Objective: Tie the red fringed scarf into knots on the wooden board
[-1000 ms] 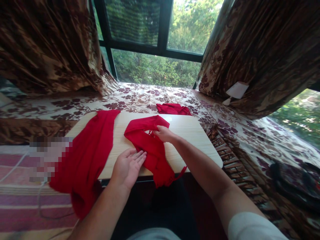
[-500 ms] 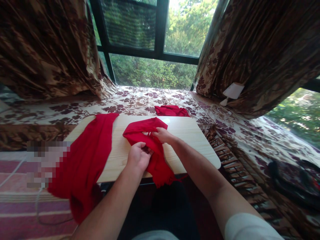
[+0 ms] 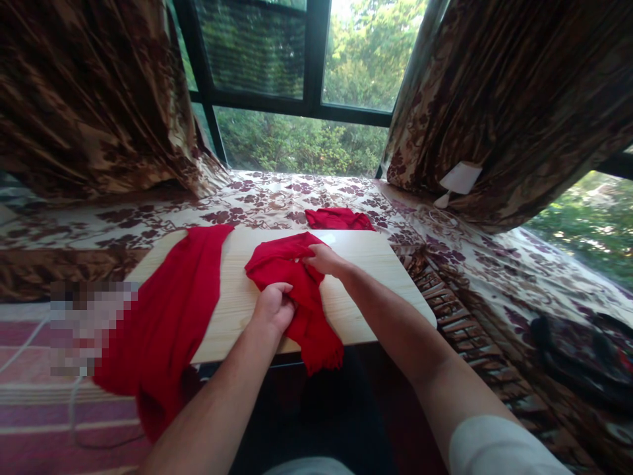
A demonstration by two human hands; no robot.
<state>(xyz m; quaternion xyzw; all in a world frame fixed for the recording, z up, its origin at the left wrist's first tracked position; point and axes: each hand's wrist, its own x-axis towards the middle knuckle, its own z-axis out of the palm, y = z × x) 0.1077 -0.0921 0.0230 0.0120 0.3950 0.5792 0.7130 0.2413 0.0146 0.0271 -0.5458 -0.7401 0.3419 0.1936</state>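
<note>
A red scarf [image 3: 316,323] with a fringed end lies looped on the pale wooden table [image 3: 368,290], its fringe hanging over the front edge. My left hand [image 3: 277,307] is closed on the scarf's near left side, thumb on top. Farther back, my right hand [image 3: 324,259] pinches the loop's upper right part, its fingertips partly hidden in the folds. A second red cloth [image 3: 192,297], long and spread out, drapes over the table's left end and hangs down beside my left forearm.
Another red cloth [image 3: 339,219] lies bunched behind the table on the floral window seat [image 3: 267,194]. A small white lamp [image 3: 461,177] stands at the right by the curtain [image 3: 519,99]. A dark bag-like item [image 3: 573,356] rests at the far right. Striped bedding [image 3: 30,382] is at the left.
My right hand has moved slightly, drawing the loop's upper right part inward, so the opening in the loop is smaller. My left hand has tightened on the near side. The fringe hangs straighter.
</note>
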